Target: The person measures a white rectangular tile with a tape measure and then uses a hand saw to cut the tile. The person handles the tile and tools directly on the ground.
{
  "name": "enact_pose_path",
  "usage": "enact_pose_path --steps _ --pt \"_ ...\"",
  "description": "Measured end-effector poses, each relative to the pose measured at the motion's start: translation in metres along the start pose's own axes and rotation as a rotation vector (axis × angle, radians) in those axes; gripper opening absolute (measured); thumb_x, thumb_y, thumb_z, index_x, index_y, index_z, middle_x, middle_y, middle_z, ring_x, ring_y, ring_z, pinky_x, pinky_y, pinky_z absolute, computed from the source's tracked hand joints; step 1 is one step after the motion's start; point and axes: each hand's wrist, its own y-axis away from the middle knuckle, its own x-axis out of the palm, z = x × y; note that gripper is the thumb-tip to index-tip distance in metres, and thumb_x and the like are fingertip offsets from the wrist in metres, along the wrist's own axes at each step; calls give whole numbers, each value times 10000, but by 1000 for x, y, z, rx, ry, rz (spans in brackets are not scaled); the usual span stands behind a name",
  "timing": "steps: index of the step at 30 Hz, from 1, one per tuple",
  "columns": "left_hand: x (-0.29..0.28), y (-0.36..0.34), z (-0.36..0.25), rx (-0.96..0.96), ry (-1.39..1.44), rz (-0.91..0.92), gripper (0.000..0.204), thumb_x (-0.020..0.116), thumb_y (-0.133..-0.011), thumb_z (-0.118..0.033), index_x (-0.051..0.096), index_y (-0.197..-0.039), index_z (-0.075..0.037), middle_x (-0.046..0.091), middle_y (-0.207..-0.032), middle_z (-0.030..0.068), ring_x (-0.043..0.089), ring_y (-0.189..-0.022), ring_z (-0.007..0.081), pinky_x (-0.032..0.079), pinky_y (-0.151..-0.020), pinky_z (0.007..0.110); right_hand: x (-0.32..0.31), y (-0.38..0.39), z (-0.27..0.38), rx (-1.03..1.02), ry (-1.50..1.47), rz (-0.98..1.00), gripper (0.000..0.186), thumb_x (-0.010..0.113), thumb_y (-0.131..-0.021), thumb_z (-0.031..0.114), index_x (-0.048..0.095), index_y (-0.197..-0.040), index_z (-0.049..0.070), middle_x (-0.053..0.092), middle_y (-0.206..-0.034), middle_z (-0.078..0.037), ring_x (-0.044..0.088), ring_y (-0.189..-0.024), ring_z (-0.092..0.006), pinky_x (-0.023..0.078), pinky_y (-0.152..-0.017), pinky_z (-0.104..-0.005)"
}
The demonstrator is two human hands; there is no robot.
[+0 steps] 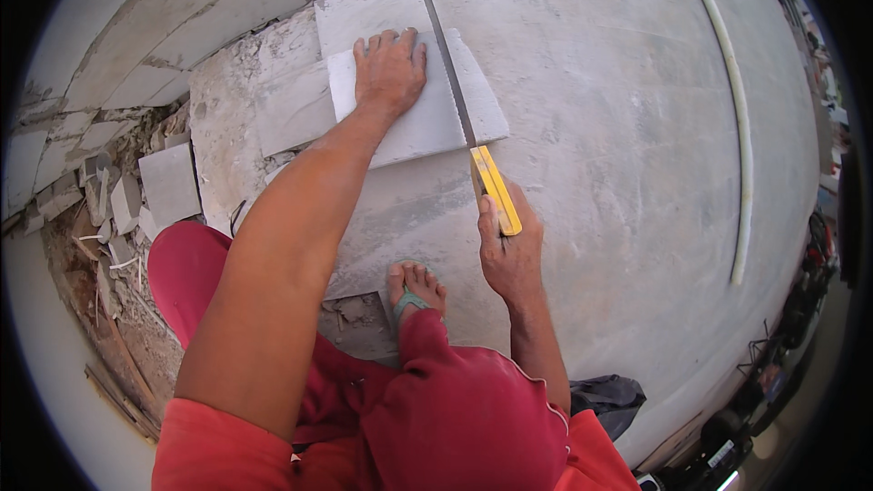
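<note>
My left hand [389, 73] lies flat with its fingers spread on a white lightweight block [414, 132]. That block rests on another pale slab [341, 23], which shows behind it. In my right hand [511, 255] is the yellow handle of a hand saw [496, 189], with the fingers wrapped round it. Its long grey blade [446, 50] points away from me and crosses the block near its right end, to the right of my left hand. How deep the teeth sit in the block I cannot tell.
A pale concrete floor [618, 145] spreads to the right, with a white pipe [732, 82] along it. Broken block pieces [127, 200] and rubble lie at the left beside a block wall [136, 36]. A black plastic bag [609, 400] sits near my right arm. My sandalled foot [416, 286] is close by.
</note>
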Motion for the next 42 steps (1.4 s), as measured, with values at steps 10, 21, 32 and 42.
enact_pose_path --steps 10,21,32,42 --pt "-1 0 -2 -4 -2 -2 475 506 -1110 -389 664 -1448 -96 664 -1371 174 564 -1356 347 291 -1231 534 -13 58 -40 -159 5 -76 413 605 -1061 76 597 -1454 -51 733 -1150 -236 729 -837 -319 586 -784 -363" --pt "0 1 4 -17 26 -4 476 509 -1108 -392 657 -1456 -104 659 -1372 178 560 -1361 348 280 -1247 539 -24 105 -54 -171 23 -70 417 627 -1045 76 605 -1446 -39 729 -1194 -262 777 -939 -363 601 -806 -373" --pt "-11 0 1 -45 32 88 457 495 -1112 -398 648 -1446 -126 645 -1395 190 541 -1396 345 257 -1272 559 2 47 -41 -142 26 -96 378 634 -1054 110 627 -1407 -26 730 -1070 -259 760 -826 -346 590 -737 -413" --pt "0 0 0 -14 -22 29 473 501 -1108 -401 651 -1461 -125 652 -1380 175 553 -1368 341 292 -1231 551 -3 37 -33 49 -9 -6 314 592 -1101 140 661 -1354 -31 725 -1075 -200 723 -907 -238 570 -809 -360"
